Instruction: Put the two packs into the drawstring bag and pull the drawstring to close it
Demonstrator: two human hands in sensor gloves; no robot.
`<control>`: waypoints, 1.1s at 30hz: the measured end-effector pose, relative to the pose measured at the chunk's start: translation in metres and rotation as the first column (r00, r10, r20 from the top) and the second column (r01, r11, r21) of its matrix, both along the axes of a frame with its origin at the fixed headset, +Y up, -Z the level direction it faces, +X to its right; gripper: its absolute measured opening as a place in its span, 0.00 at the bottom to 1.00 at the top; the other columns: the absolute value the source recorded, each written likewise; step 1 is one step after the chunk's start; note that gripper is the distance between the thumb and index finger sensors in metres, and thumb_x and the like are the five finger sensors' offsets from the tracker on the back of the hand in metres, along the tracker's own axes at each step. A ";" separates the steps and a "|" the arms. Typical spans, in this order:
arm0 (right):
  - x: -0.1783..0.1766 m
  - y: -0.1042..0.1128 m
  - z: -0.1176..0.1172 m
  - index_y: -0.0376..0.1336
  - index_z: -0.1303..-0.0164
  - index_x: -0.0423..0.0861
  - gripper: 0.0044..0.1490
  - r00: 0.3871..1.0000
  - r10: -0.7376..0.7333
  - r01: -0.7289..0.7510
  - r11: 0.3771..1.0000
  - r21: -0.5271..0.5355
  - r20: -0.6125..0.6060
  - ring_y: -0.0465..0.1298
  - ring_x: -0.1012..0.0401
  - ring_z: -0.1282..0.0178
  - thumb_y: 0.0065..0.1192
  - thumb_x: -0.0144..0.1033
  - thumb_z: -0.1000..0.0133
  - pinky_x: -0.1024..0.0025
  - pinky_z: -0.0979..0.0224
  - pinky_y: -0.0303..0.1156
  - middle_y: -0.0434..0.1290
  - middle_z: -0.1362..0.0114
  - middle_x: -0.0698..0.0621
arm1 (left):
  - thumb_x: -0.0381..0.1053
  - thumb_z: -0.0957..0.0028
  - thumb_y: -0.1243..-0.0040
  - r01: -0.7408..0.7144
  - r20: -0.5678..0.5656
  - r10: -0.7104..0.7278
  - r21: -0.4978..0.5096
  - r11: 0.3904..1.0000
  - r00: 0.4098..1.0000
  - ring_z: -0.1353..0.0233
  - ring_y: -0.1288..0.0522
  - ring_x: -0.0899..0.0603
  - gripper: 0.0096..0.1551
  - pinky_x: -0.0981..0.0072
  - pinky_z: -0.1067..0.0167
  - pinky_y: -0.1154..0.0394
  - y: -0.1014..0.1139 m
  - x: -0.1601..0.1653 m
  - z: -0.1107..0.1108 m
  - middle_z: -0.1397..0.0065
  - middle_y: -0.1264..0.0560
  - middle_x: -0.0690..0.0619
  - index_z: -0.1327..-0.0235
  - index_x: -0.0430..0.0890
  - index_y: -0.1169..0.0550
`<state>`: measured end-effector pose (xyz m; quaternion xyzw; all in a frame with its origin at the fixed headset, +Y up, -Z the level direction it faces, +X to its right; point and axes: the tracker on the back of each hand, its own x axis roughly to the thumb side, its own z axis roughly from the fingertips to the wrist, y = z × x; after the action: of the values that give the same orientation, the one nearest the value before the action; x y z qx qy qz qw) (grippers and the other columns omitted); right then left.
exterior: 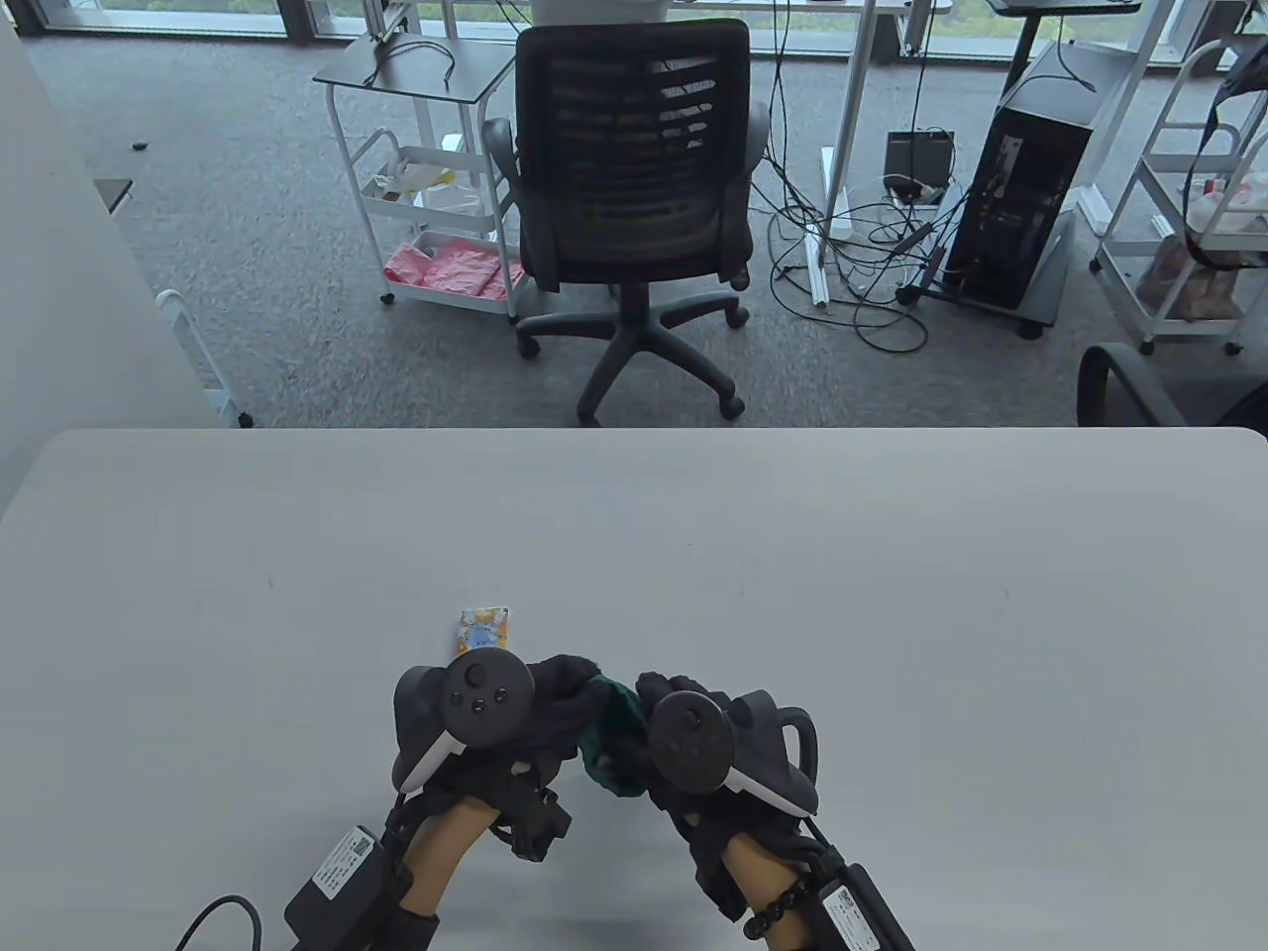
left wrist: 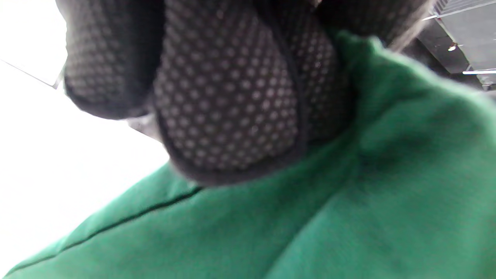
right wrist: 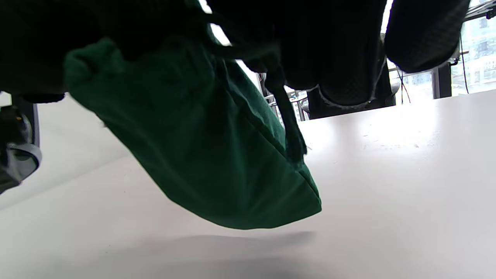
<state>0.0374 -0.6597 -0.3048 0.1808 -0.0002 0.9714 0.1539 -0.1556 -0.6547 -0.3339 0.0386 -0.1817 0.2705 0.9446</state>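
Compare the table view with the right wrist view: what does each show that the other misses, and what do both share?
Only the table view shows a small colourful pack lying on the table beyond the left hand, plus both trackers from above. Only the right wrist view shows the green drawstring bag hanging clear of the table, its shadow beneath, and a cord end dangling. Both show the bag held between both hands, the right hand included.

Matt green cloth bag [right wrist: 217, 162], smooth table [exterior: 892, 594]
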 end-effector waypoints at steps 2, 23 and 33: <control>0.001 -0.002 -0.002 0.63 0.26 0.32 0.44 1.000 0.011 -0.011 1.000 -0.018 0.007 0.76 0.32 0.34 0.63 0.51 0.42 0.29 0.34 0.70 0.69 0.27 0.29 | 0.59 0.48 0.34 0.009 0.021 -0.009 0.001 1.000 1.000 0.71 0.08 0.55 0.24 0.61 0.61 0.10 -0.001 0.001 0.000 0.65 0.10 0.56 0.51 0.43 0.15; 0.028 0.020 -0.002 0.78 0.56 0.36 0.25 0.975 -0.122 0.084 0.976 0.200 0.186 0.89 0.63 0.75 0.70 0.44 0.45 0.65 0.67 0.89 0.87 0.65 0.46 | 0.62 0.50 0.33 0.068 0.159 -0.071 0.024 0.997 0.985 0.69 0.08 0.55 0.25 0.61 0.59 0.11 0.003 0.001 -0.004 0.63 0.11 0.57 0.49 0.46 0.16; 0.047 0.023 -0.003 0.79 0.58 0.33 0.25 0.921 -0.276 0.243 0.958 0.149 0.274 0.88 0.66 0.81 0.71 0.43 0.45 0.68 0.72 0.89 0.87 0.70 0.48 | 0.63 0.45 0.43 0.043 -0.178 -0.034 0.052 0.998 0.983 0.52 0.09 0.46 0.29 0.50 0.45 0.15 0.000 -0.046 -0.021 0.46 0.14 0.52 0.38 0.49 0.21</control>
<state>0.0840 -0.6369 -0.3075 0.0420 -0.1012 0.9567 0.2695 -0.2016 -0.6546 -0.3548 0.0852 -0.1052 0.2425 0.9607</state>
